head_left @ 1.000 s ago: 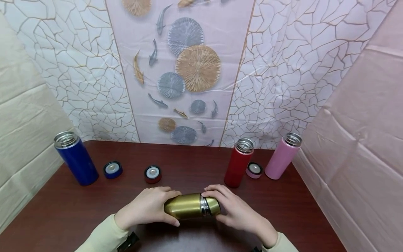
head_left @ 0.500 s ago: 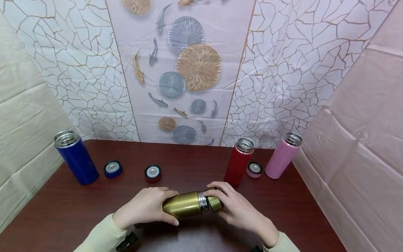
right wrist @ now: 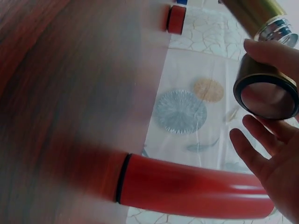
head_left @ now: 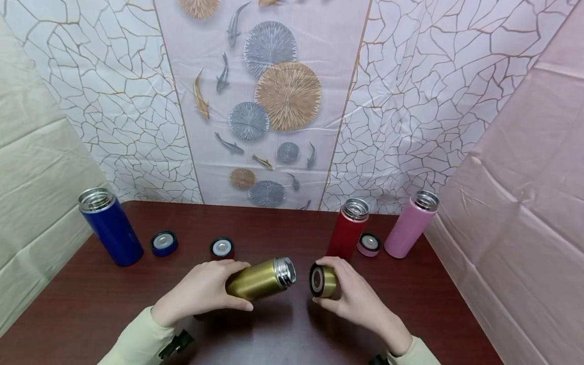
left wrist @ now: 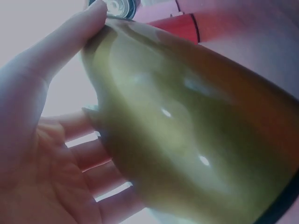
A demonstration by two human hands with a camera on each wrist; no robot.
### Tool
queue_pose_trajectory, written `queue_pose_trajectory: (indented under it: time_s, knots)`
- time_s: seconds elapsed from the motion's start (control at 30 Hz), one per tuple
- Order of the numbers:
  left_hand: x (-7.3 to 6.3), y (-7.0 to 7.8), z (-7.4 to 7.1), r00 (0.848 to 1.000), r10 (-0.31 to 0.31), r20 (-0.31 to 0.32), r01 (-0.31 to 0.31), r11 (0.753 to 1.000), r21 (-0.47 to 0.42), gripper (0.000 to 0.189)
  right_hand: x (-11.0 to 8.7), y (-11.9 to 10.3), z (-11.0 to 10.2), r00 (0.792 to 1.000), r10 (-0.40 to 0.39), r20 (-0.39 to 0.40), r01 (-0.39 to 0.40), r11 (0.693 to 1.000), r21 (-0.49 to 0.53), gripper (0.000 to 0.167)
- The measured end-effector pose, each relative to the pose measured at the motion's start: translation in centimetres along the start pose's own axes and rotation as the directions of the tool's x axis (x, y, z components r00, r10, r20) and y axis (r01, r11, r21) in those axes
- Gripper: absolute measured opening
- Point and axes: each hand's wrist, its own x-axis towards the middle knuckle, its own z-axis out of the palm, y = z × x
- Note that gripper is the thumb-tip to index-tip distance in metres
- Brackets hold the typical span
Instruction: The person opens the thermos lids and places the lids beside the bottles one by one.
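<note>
My left hand (head_left: 205, 289) grips a gold thermos bottle (head_left: 256, 280) round its lower body. The bottle lies tilted above the table, its bare steel mouth pointing right and slightly up. In the left wrist view the gold body (left wrist: 187, 121) fills most of the picture, with thumb and fingers around it. My right hand (head_left: 353, 301) pinches the gold lid (head_left: 329, 282), its underside turned left toward the bottle. A gap separates lid and mouth. In the right wrist view the lid (right wrist: 250, 70) sits between thumb and fingers.
At the back stand a blue bottle (head_left: 114, 235), a red bottle (head_left: 344, 235) and a pink bottle (head_left: 407, 230), all lidless. A blue lid (head_left: 164, 250), a red lid (head_left: 222, 253) and a pink lid (head_left: 367, 251) lie underside up on the brown table (head_left: 274, 228).
The gold lid has come off the bottle and moved right with my right hand, turning its underside left. My left hand has drawn the bottle left and raised its mouth.
</note>
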Motion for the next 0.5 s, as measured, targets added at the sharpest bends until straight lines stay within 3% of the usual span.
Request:
queue_pose_trajectory:
  time_s: [0.23, 0.5]
  knots:
    - [-0.2, -0.7, -1.4, 0.996, -0.061, -0.067, 0.059, 0.998, -0.032, 0.080, -0.9, 0.9, -0.9, 0.987, 0.150, -0.058, -0.144, 0.985, 0.099, 0.083]
    - [-0.5, -1.1, -2.2, 0.991, -0.083, -0.103, 0.078, 0.996, -0.043, 0.079, -1.8, 2.2, -2.2, 0.970, 0.176, -0.166, -0.159, 0.981, 0.114, 0.082]
